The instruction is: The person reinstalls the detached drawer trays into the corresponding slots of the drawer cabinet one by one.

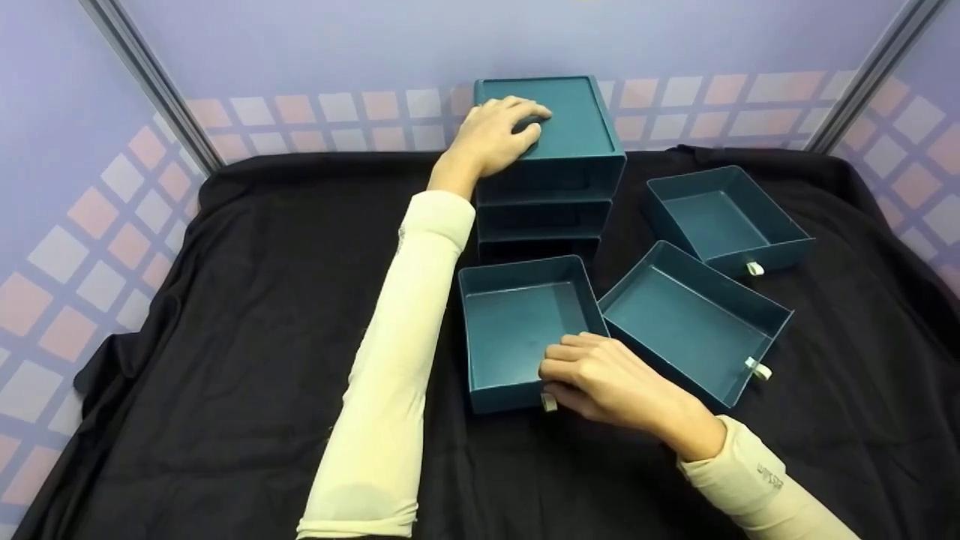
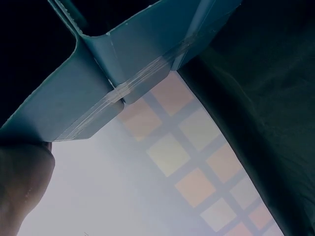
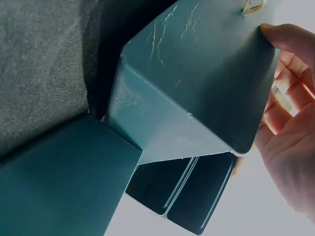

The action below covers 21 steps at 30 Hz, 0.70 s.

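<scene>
A teal drawer cabinet [image 1: 570, 124] stands at the back with its drawer slots bare. My left hand [image 1: 495, 135] rests on its top near the left edge, fingers extended. In the left wrist view, clear tape runs across the cabinet's side [image 2: 142, 69]. In front of the cabinet, a teal drawer [image 1: 517, 322] lies upright and empty on the cloth. My right hand [image 1: 600, 375] pinches its front wall near the right corner, thumb outside and fingers over the rim. The drawer's pale pull tab [image 3: 253, 7] is beside the thumb in the right wrist view.
A second empty drawer [image 1: 697, 330] lies angled close to the right of the held one. Behind it is a third drawer [image 1: 720, 217]. Black cloth [image 1: 262, 360] covers the table. Patterned panels [image 1: 337, 60] wall the back and sides.
</scene>
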Each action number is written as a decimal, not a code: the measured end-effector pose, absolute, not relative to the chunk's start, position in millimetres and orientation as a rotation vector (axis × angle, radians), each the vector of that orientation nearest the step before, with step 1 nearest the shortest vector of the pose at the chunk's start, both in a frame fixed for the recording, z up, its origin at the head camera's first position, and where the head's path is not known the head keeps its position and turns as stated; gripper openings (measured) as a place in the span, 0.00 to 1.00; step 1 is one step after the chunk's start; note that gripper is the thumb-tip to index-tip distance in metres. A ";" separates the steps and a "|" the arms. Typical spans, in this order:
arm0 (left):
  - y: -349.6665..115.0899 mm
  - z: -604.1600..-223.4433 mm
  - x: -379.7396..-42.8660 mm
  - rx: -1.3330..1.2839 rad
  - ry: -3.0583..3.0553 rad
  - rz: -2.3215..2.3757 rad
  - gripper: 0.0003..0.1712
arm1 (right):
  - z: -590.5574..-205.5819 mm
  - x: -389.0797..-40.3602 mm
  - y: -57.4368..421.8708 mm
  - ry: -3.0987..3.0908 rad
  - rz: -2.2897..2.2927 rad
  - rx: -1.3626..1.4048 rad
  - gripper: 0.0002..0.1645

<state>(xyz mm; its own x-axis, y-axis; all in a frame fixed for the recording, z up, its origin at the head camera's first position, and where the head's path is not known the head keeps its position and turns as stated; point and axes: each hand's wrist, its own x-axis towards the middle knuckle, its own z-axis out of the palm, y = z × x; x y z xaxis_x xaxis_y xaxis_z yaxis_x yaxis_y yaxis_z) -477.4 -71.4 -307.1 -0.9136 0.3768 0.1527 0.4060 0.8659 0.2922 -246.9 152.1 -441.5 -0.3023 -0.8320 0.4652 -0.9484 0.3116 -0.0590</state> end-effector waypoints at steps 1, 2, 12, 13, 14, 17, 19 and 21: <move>-71.4 -307.2 -477.4 -0.621 -2.946 -0.492 0.27 | -441.7 -247.3 152.5 -2.240 0.464 1.589 0.11; -71.5 -307.2 -477.4 -0.622 -2.945 -0.493 0.27 | -441.7 -247.8 152.9 -2.243 0.464 1.583 0.10; -69.4 -306.7 -476.5 -0.620 -2.951 -0.495 0.27 | -441.8 -253.2 157.7 -2.213 0.451 1.532 0.11; -69.0 -306.8 -476.6 -0.618 -2.950 -0.495 0.27 | -442.1 -253.9 158.2 -2.211 0.448 1.529 0.11; -67.7 -306.8 -476.7 -0.622 -2.949 -0.497 0.27 | -442.3 -254.1 159.2 -2.207 0.446 1.521 0.11; -64.1 -306.6 -477.0 -0.643 -2.943 -0.504 0.27 | -442.8 -254.4 161.7 -2.209 0.433 1.499 0.11; -62.3 -306.9 -477.2 -0.657 -2.942 -0.507 0.27 | -443.3 -254.6 163.0 -2.215 0.433 1.490 0.12; -61.1 -307.2 -477.3 -0.664 -2.944 -0.506 0.27 | -443.8 -255.1 164.0 -2.229 0.430 1.480 0.12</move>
